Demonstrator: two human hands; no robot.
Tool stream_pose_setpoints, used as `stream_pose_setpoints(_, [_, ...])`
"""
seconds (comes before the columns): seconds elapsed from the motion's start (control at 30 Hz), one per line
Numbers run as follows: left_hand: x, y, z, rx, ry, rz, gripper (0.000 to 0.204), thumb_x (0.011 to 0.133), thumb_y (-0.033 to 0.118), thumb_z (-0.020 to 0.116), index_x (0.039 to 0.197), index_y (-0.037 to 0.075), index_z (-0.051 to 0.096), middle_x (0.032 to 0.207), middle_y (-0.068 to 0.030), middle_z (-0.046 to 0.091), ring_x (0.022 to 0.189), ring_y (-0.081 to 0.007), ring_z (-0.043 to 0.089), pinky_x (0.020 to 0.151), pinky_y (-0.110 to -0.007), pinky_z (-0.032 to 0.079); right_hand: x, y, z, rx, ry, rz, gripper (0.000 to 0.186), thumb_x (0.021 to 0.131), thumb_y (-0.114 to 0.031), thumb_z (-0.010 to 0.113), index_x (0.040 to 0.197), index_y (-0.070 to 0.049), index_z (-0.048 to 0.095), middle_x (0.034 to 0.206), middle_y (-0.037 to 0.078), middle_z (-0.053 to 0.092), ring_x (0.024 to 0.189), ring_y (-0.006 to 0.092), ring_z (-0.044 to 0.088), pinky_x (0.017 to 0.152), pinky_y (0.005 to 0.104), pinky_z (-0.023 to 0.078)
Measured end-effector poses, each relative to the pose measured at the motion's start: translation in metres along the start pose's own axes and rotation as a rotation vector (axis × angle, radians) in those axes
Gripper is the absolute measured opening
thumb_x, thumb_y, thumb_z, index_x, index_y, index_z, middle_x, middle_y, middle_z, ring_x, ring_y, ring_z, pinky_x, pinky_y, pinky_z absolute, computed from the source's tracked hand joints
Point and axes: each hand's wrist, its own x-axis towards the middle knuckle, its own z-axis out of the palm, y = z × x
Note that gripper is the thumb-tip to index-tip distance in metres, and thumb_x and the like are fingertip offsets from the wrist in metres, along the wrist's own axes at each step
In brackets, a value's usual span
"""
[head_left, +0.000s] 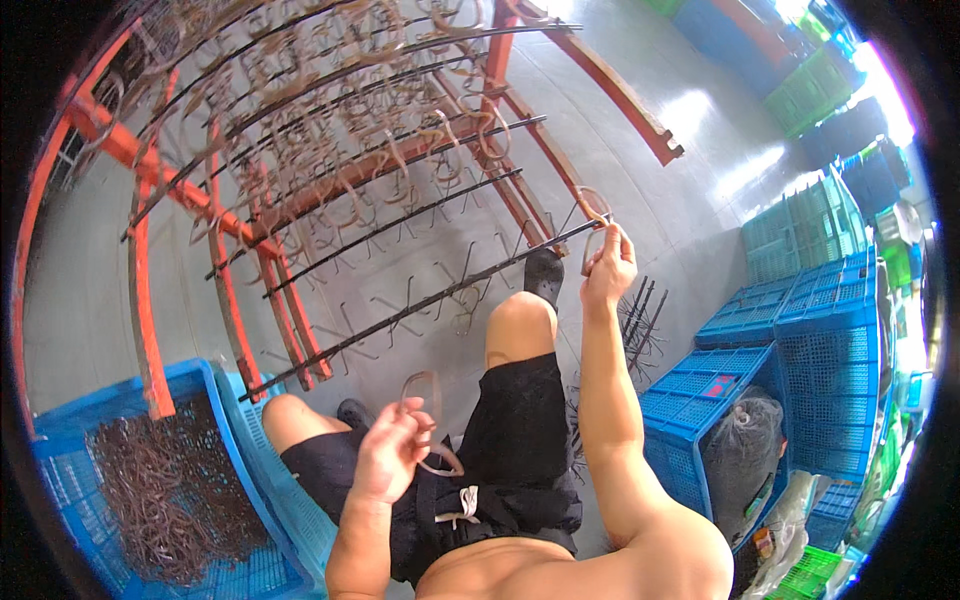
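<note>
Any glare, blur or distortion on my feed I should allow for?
Head view: white glare on the floor at upper right; right rim washed out beyond the blue crates; fisheye bends the red rack near the left rim, corners black; the left hand and its curved strip look slightly soft.

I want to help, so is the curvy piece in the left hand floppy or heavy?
Probably fairly stiff: the curvy piece stands out bent from the left hand. Likely light, since it looks thin.
</note>
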Motion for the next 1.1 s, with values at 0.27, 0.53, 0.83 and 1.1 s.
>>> stream_pose_setpoints(0.27, [0.044, -0.014, 0.045, 0.806, -0.145, 0.251, 0.034, 0.086, -0.001, 0.055, 0.120, -0.003, 0.050, 0.101, -0.0079, 0.059, 0.089, -0.0149, 0.060, 0.076, -0.025, 0.050, 0.040, 0.022, 0.000, -0.032, -0.134, 0.171, 0.017, 0.088, -0.017, 0.058, 0.091, -0.001, 0.064, 0.051, -0.005, 0.044, 0.039, 0.0025, 0.034, 0.035, 0.0194, 0.023])
stream_pose_setpoints(0.53, [0.043, -0.008, 0.026, 0.926, -0.258, 0.319, 0.034, 0.092, 0.013, 0.053, 0.123, 0.000, 0.050, 0.078, -0.0054, 0.062, 0.070, -0.0112, 0.061, 0.061, -0.022, 0.050, 0.048, 0.025, 0.005, 0.017, -0.206, 0.229, 0.017, 0.088, -0.016, 0.059, 0.088, -0.001, 0.064, 0.051, -0.006, 0.044, 0.038, 0.0021, 0.033, 0.035, 0.0192, 0.023])
stream_pose_setpoints(0.83, [0.037, -0.013, 0.007, 0.677, -0.156, 0.418, 0.023, 0.090, 0.016, 0.057, 0.104, -0.002, 0.060, 0.061, 0.0000, 0.053, 0.046, -0.0039, 0.045, 0.042, -0.018, 0.037, 0.041, 0.014, 0.008, -0.031, -0.222, 0.246, 0.015, 0.087, -0.014, 0.058, 0.092, 0.000, 0.063, 0.052, -0.007, 0.040, 0.040, 0.0019, 0.032, 0.036, 0.0192, 0.023])
stream_pose_setpoints(1.1, [0.041, -0.007, 0.005, 0.528, -0.057, 0.337, 0.014, 0.087, 0.006, 0.050, 0.098, 0.000, 0.055, 0.056, -0.0001, 0.047, 0.041, -0.0058, 0.038, 0.038, -0.019, 0.031, 0.025, 0.019, 0.016, -0.419, -0.377, -0.115, 0.021, 0.086, -0.017, 0.060, 0.098, 0.000, 0.066, 0.071, -0.002, 0.059, 0.061, 0.0041, 0.048, 0.054, 0.0192, 0.038])
